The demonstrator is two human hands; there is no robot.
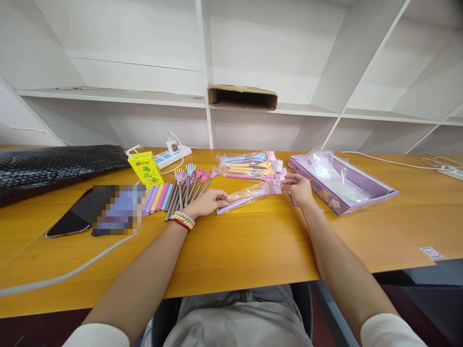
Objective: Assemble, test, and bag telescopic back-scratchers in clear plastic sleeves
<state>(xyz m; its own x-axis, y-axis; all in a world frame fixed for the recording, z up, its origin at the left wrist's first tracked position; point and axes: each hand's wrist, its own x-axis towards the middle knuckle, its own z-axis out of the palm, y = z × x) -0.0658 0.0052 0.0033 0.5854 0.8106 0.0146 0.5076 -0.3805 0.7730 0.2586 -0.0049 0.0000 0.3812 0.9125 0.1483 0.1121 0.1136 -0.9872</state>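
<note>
A purple hand-shaped back scratcher in a clear plastic sleeve (243, 196) lies on the wooden table (253, 250). My left hand (209, 201) pinches the sleeve's near end, fingers closed on it. My right hand (298, 188) grips the far end by its pink header card. Just left of my left hand lies a row of several loose scratchers (184, 189) with pastel handles and coloured hand tips. Behind the held sleeve sits a pile of bagged scratchers (249, 166).
A purple shallow box (376, 195) with crumpled clear plastic stands at the right. A yellow drink carton (146, 168), a white power strip (172, 154), a dark phone (74, 217), black bubble wrap (54, 166) and a grey cable (72, 272) occupy the left. White shelves rise behind.
</note>
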